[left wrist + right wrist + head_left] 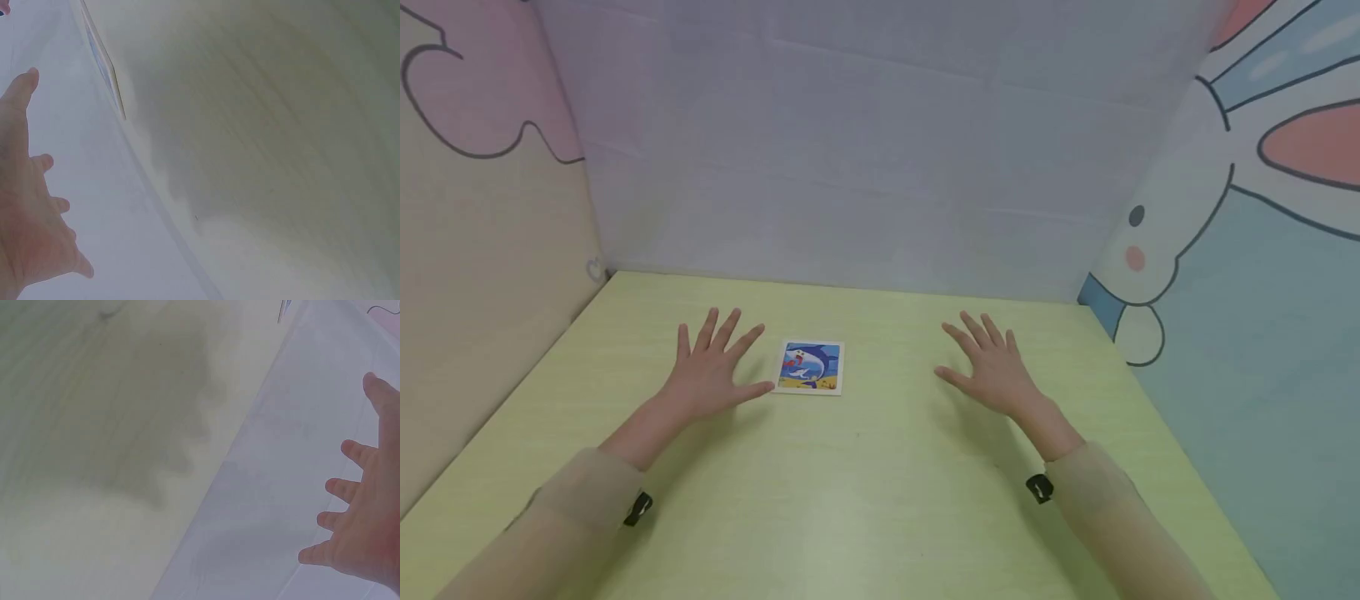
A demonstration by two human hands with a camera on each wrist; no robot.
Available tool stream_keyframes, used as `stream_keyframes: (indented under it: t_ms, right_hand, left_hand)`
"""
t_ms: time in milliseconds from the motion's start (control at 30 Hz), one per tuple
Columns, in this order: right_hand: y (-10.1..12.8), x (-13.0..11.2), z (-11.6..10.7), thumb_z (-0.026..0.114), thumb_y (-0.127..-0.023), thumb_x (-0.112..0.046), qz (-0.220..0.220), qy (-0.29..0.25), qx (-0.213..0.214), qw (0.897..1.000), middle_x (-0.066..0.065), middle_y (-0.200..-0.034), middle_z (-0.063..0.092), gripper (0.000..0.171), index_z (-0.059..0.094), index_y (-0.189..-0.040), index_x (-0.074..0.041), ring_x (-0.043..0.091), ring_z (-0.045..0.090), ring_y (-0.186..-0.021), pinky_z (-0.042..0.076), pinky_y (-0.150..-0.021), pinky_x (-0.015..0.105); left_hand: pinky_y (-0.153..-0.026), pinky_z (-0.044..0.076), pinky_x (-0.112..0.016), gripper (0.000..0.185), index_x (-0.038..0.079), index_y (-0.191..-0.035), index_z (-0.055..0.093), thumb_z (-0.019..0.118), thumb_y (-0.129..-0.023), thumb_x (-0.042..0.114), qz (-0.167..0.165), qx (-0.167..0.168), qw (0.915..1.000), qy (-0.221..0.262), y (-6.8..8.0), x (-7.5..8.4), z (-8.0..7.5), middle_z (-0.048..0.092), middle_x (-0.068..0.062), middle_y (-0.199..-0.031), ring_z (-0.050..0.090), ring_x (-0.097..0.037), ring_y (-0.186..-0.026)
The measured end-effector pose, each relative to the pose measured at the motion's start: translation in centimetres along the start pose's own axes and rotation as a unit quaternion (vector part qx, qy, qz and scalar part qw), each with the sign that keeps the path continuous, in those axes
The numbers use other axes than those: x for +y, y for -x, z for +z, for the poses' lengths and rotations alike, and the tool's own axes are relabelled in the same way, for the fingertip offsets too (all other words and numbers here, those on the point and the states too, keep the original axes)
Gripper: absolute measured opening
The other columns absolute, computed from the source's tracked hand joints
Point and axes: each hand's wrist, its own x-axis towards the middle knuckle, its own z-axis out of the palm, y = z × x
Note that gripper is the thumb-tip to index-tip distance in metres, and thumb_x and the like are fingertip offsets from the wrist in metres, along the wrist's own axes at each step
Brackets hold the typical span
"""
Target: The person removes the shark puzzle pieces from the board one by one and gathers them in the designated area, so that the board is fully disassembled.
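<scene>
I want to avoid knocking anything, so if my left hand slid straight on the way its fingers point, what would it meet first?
The left hand points toward the back wall. The picture card lies to its right, beside the thumb, off that line. The table ahead looks free, so probably the wall first, though depth is unclear.

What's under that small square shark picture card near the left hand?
The square shark picture card lies flat on the pale green table. Nothing shows beneath it; its underside is hidden. The left hand is spread beside it.

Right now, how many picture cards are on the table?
1. A shark picture card lies flat on the green table, just right of the left hand thumb, well left of the right hand. No others visible.
</scene>
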Motion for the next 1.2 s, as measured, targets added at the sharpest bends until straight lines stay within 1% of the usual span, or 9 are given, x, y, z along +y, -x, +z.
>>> stream_keyframes:
  t_ms: [100,167,367,600,767,867,1000,1100,1200]
  right_hand:
    - [-1.2,-0.4,-0.4,0.053,-0.089,-0.057,-0.005,-0.005,0.001,1.000,0.010,-0.158,0.016,0.073,0.028,-0.149,-0.024,0.036,0.005,-0.145,0.009,-0.108,0.068]
    - [-2.1,-0.8,-0.7,0.054,-0.089,-0.055,-0.011,-0.012,0.003,1.000,0.010,-0.158,0.016,0.073,0.028,-0.149,-0.023,0.036,0.005,-0.145,0.010,-0.108,0.068]
    - [-5.0,-2.2,-1.0,0.052,-0.090,-0.055,-0.026,-0.031,-0.001,0.999,0.009,-0.158,0.014,0.073,0.026,-0.150,-0.023,0.035,0.003,-0.145,0.010,-0.109,0.066]
    - [-8.0,-4.4,0.0,0.054,-0.089,-0.057,-0.045,-0.044,-0.006,0.998,0.006,-0.158,0.016,0.074,0.026,-0.150,-0.025,0.030,0.004,-0.146,0.011,-0.111,0.062]
    - [-9.6,-5.5,1.6,0.057,-0.088,-0.055,-0.065,-0.056,-0.011,0.996,0.007,-0.157,0.020,0.075,0.029,-0.149,-0.022,0.031,0.011,-0.145,0.016,-0.112,0.058]
    - [-10.2,-6.0,3.0,0.058,-0.088,-0.054,-0.064,-0.072,-0.029,0.995,0.006,-0.157,0.020,0.075,0.030,-0.149,-0.021,0.030,0.015,-0.145,0.020,-0.113,0.054]
    - [-10.8,-6.5,4.8,0.061,-0.087,-0.050,-0.042,-0.111,-0.059,0.991,0.003,-0.157,0.021,0.074,0.030,-0.148,-0.024,0.026,0.018,-0.144,0.022,-0.113,0.050]
    - [-11.3,-7.0,6.0,0.063,-0.088,-0.044,-0.035,-0.141,-0.087,0.986,0.003,-0.154,0.028,0.071,0.032,-0.148,-0.024,0.024,0.024,-0.142,0.024,-0.113,0.046]
    - [-11.7,-7.6,6.6,0.065,-0.089,-0.037,-0.037,-0.173,-0.122,0.977,0.006,-0.149,0.039,0.067,0.035,-0.147,-0.021,0.025,0.035,-0.137,0.029,-0.112,0.043]
  left_hand:
    - [-0.105,-0.012,-0.068,0.093,0.023,-0.151,0.022,0.052,-0.078,0.073,0.008,0.010,0.9999,0.004,-0.6,-0.1,0.0,0.002,-0.016,-0.159,-0.017,-0.036,-0.143]
    - [-0.106,-0.012,-0.066,0.093,0.022,-0.151,0.022,0.053,-0.079,0.072,0.013,0.011,0.9998,0.007,-1.0,-0.2,0.1,0.001,-0.016,-0.158,-0.018,-0.035,-0.142]
    - [-0.110,-0.006,-0.063,0.094,0.019,-0.151,0.023,0.055,-0.079,0.070,0.025,0.012,0.9996,0.001,-2.3,-0.2,0.3,0.002,-0.017,-0.158,-0.014,-0.037,-0.143]
    - [-0.112,-0.009,-0.059,0.096,0.018,-0.152,0.020,0.060,-0.078,0.066,0.041,0.008,0.9991,-0.001,-3.5,-0.6,1.4,0.004,-0.017,-0.158,-0.014,-0.035,-0.143]
    - [-0.112,-0.003,-0.060,0.099,0.017,-0.152,0.018,0.059,-0.078,0.068,0.068,-0.001,0.9976,-0.017,-4.0,-0.7,2.3,0.010,-0.018,-0.157,-0.008,-0.037,-0.144]
    - [-0.112,0.001,-0.060,0.100,0.016,-0.152,0.018,0.056,-0.078,0.070,0.083,-0.006,0.9963,-0.020,-4.2,-0.3,2.6,0.013,-0.018,-0.157,-0.004,-0.038,-0.144]
    - [-0.113,0.004,-0.059,0.098,0.014,-0.151,0.020,0.057,-0.078,0.068,0.107,-0.019,0.9940,-0.016,-4.5,0.3,2.8,0.016,-0.018,-0.156,0.001,-0.039,-0.144]
    - [-0.113,0.004,-0.058,0.096,0.013,-0.151,0.022,0.060,-0.079,0.064,0.120,-0.039,0.9919,-0.005,-4.7,0.6,2.9,0.018,-0.017,-0.156,0.003,-0.040,-0.144]
    - [-0.113,0.003,-0.058,0.095,0.012,-0.150,0.025,0.063,-0.079,0.062,0.136,-0.056,0.9891,0.016,-4.9,0.8,3.1,0.023,-0.017,-0.154,0.006,-0.040,-0.143]
